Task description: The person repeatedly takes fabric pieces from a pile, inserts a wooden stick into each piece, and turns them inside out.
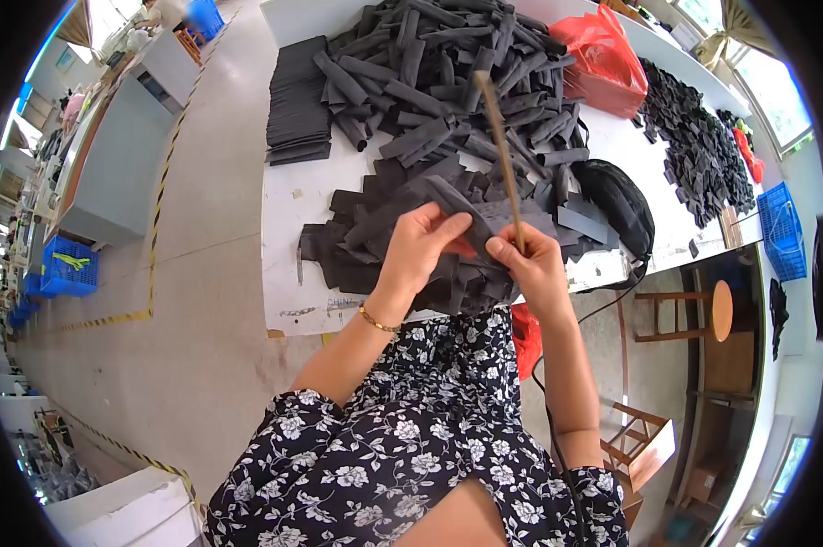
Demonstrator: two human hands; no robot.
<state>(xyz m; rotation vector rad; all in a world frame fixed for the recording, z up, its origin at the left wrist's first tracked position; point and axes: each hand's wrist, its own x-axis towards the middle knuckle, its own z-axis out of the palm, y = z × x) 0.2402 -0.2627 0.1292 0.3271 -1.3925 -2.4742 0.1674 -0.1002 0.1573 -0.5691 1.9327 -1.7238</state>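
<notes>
left grip pinches a strip, right grip a stick; blue basket holds something green.

A dark strip is held by the left grip and right grip, a thin stick also by the latter.
</notes>
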